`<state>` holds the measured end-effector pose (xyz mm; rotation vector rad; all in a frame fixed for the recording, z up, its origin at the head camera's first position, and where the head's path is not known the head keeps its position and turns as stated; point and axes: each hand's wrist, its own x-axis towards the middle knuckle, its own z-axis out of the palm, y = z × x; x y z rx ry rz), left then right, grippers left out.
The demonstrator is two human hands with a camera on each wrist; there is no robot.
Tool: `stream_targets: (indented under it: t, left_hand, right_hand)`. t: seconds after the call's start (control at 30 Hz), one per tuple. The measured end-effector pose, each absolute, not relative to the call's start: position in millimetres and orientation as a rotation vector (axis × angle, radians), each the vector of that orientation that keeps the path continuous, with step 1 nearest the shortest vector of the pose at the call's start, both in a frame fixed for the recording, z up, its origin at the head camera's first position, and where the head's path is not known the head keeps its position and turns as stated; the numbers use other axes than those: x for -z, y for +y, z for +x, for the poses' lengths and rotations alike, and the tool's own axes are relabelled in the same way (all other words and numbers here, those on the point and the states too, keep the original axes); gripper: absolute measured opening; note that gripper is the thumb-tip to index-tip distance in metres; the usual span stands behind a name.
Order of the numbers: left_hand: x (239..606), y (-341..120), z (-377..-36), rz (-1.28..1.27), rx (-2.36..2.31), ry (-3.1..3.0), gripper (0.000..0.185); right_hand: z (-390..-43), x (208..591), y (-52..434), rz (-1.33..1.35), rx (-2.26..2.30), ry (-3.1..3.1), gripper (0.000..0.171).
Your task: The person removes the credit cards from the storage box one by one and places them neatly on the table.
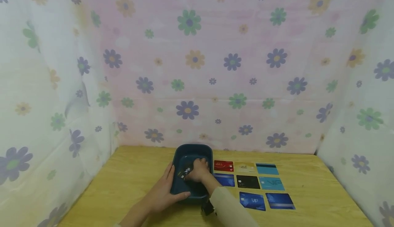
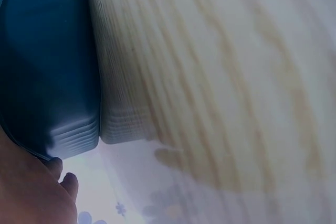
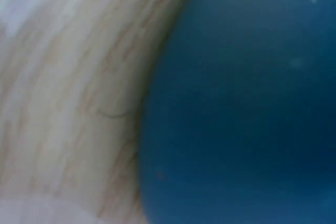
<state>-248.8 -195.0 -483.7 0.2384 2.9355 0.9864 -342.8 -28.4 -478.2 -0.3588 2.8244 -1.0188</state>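
Observation:
A dark blue plastic bin (image 1: 192, 146) stands on the table, its outer wall (image 2: 52, 61) filling the left of the left wrist view. My left hand (image 1: 161, 191) grips the bin's near left side, fingers along the outside and thumb over the rim. My right hand (image 1: 198, 172) reaches down inside the bin with bent fingers. At its thumb side is a black VIP card (image 1: 186, 171), which it pinches; part of the card is hidden by the hand. The right wrist view shows mostly the bin's blue wall (image 3: 236, 98), close and blurred.
Right of the bin, several cards lie in rows: a red card (image 1: 223, 165), a gold card (image 1: 245, 167), a black card (image 1: 248, 181), and blue ones such as the VIP card (image 1: 252, 200). A flowered curtain (image 1: 209, 83) encloses the wooden table (image 1: 132, 172).

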Motion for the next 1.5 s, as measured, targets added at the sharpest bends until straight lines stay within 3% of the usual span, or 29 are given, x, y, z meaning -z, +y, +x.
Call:
stream_targets:
  t: [0.37,0.47,0.67,0.73,0.97,1.27,1.5]
  left_hand:
    - [482.6,-196.4,-250.0,0.236,-0.962,2.942,0.125]
    - [481.5,-196.5,-250.4,0.241,-0.962,2.933,0.125]
    - [478.2,-195.4,-250.4,0.232,-0.952,2.922,0.124]
    - [477.4,-195.1,-250.1,0.222,-0.946,2.918,0.125]
    - [477.4,-194.0,-247.0,0.212,-0.963,2.902,0.125]
    - [477.0,-193.9,-244.1,0.230,-1.012,2.894,0.124]
    - [477.7,-194.2,-244.9,0.231,-1.009,2.896,0.124]
  right_hand:
    - [-340.9,483.1,-30.2,-0.400,1.065,2.841,0.094]
    - [-340.9,482.6,-30.0,-0.418,1.069,2.846,0.085]
    - [-345.7,483.4,-27.8,-0.424,1.239,2.823,0.045]
    - [-346.4,483.6,-26.8,-0.426,1.303,2.813,0.039]
    - [-341.8,477.3,-23.7,-0.401,1.436,2.722,0.037]
    - [-340.7,465.8,-19.2,-0.425,1.538,2.421,0.050]
    - [-337.7,459.7,-16.0,-0.477,1.518,2.370,0.039]
